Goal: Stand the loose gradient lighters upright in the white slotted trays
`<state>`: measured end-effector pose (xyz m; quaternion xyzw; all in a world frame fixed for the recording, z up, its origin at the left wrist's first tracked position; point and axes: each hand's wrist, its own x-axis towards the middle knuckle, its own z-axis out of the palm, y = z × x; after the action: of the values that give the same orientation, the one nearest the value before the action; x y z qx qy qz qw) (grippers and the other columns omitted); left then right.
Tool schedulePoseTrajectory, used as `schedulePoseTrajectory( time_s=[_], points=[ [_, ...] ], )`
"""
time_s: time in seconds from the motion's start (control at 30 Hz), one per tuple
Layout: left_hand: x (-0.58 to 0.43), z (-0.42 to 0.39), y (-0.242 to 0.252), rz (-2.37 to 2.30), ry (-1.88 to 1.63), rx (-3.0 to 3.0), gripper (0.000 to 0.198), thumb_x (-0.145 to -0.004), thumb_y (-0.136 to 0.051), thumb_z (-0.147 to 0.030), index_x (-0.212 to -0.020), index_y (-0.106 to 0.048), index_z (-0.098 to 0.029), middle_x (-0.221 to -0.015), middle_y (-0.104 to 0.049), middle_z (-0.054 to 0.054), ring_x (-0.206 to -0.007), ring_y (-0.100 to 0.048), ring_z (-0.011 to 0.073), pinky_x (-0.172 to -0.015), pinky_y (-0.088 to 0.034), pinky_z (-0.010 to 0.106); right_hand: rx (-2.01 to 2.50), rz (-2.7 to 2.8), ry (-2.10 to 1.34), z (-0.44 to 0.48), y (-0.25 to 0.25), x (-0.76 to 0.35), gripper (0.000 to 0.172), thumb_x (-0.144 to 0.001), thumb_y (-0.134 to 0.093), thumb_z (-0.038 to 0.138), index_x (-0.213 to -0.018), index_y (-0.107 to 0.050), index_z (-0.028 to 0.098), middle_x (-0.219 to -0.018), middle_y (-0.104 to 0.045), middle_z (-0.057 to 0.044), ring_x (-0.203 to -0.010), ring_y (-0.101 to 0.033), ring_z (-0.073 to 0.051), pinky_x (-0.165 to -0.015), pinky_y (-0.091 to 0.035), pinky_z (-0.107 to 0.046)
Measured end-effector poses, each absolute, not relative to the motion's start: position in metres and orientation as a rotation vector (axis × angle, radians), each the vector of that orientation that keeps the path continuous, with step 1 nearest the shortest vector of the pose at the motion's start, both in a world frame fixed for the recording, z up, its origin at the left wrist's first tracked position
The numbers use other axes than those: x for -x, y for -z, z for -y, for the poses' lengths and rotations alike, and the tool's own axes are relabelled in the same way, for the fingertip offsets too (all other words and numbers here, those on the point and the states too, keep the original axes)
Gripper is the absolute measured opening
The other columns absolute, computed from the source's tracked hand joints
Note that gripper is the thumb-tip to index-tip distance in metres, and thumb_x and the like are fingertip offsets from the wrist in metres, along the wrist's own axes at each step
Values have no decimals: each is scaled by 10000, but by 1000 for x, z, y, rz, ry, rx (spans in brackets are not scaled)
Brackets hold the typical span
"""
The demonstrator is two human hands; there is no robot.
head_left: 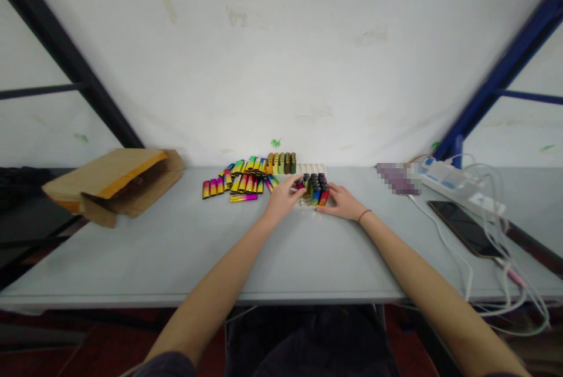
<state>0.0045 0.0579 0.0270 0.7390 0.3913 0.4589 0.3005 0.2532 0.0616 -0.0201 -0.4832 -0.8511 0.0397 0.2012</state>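
Note:
My left hand [284, 194] is closed in a pinch on a dark pink lighter [300, 183], over the left part of a white tray [303, 203]. My right hand [345, 204] grips the tray's right end, thumb along the front and fingers behind. Shiny rainbow-coloured lighters [315, 194] with black tops stand upright in rows between my hands. Behind, a second white tray [313, 168] bears more upright lighters [282, 163] in yellow and green on its left side. To the left lies a loose pile of metallic lighters [244, 182]. My fingers hide part of the front tray.
An opened brown cardboard package [127, 180] lies at the left of the grey table [316, 254]. On the right are a pixelated purple object [398, 179], a white power strip [466, 186], a dark phone [464, 227] and tangled white cables [505, 289]. A wall stands behind.

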Motion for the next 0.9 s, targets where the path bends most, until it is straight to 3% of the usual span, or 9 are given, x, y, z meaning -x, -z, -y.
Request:
schedulePoseTrajectory(
  time_s=[0.17, 0.3, 0.47, 0.57, 0.77, 0.9],
  points=[
    [-4, -64, -18, -995, -1199, -1916, 242, -838, -727, -194, -1063, -639, -197, -1000, -703, 55, -972, -714, 197, -871, -618, 337, 1350, 2379, -94, -61, 20, -253, 727, -870, -648, 704, -1364, -614, 171, -1399, -600, -193, -1254, -592, -374, -1085, -476, -516],
    [-5, -69, -11, -945, -1239, -2019, 216, -837, -728, -211, -1040, -656, -192, -1120, -662, 77, -965, -710, 190, -829, -633, 329, 1355, 2371, -90, -62, 22, -253, 765, -862, -649, 713, -1378, -603, 149, -1405, -595, -206, -1255, -590, -386, -1081, -479, -529],
    [-6, -73, -6, -941, -1242, -2054, 323, -858, -711, -219, -1171, -632, -211, -1138, -688, 76, -997, -708, 201, -855, -630, 343, 1361, 2366, -83, -62, 23, -253, 762, -860, -651, 714, -1380, -604, 159, -1421, -588, -201, -1266, -585, -390, -1090, -471, -530],
    [-4, -74, -6, -961, -1216, -2078, 287, -874, -695, -230, -1155, -641, -204, -1140, -696, 81, -996, -711, 206, -856, -622, 343, 1374, 2367, -89, -62, 23, -253, 766, -862, -652, 708, -1373, -607, 140, -1426, -580, -216, -1275, -577, -400, -1100, -461, -540],
    [-1, -68, -20, -1003, -1158, -2380, 252, -956, -586, -269, -1169, -714, -229, -1158, -705, 86, -1125, -670, 231, -1047, -517, 389, 1364, 2368, -110, -62, 22, -253, 765, -858, -663, 700, -1362, -611, 128, -1401, -590, -224, -1263, -584, -395, -1083, -474, -535],
    [20, -60, -45, -1359, -1029, -2535, 305, -969, -545, -260, -1219, -714, -221, -1183, -701, 113, -1146, -641, 262, -1052, -482, 395, 1346, 2379, -119, -63, 21, -253, 736, -868, -650, 699, -1352, -619, 145, -1410, -590, -216, -1261, -585, -387, -1090, -466, -541]
  ],
)
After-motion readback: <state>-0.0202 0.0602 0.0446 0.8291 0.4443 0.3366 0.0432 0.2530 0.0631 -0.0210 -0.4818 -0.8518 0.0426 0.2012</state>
